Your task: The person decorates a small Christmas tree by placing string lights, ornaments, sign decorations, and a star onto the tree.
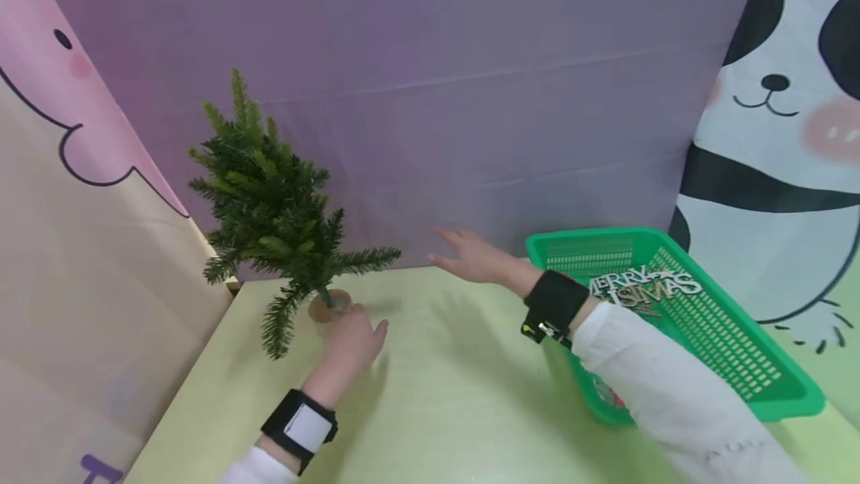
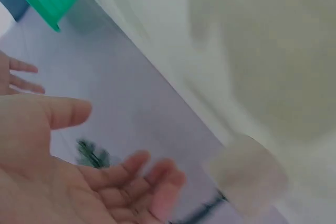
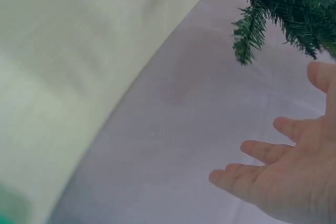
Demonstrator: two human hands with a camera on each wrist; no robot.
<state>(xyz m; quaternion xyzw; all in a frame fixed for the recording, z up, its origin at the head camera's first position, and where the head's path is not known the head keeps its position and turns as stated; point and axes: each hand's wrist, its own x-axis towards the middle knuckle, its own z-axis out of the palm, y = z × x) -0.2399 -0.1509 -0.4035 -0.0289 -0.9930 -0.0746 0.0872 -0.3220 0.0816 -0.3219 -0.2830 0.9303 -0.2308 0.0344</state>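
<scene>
At the far left of the pale table (image 1: pixel 430 417), a small artificial tree (image 1: pixel 269 204) on a round brownish base (image 1: pixel 321 312), close before the purple cloth (image 1: pixel 470 81). Set with the base flat on the table, by judgement for a stable stand, though seeming to lean left in the head view. Just beside the base, the left hand (image 1: pixel 352 338): fingers loosely bent, thumb well apart, nothing gripped, no certain contact with the base in the left wrist view; so near probably for easy reach. To the right of the tree, in the air and apart from the branches, the right hand (image 1: pixel 473 258), with fingers spread and nothing held; perhaps to spare the branches. On the right side of the table, a green basket (image 1: pixel 799 396) with pierced walls, well apart from the tree, likely for convenience of the right arm. Inside, silvery and gold letter ornaments (image 1: pixel 652 290), with the word MERRY readable, lying together. Lower, half hidden by the white sleeve (image 1: pixel 665 379), a red thing (image 1: pixel 613 394) too little visible for naming.
</scene>
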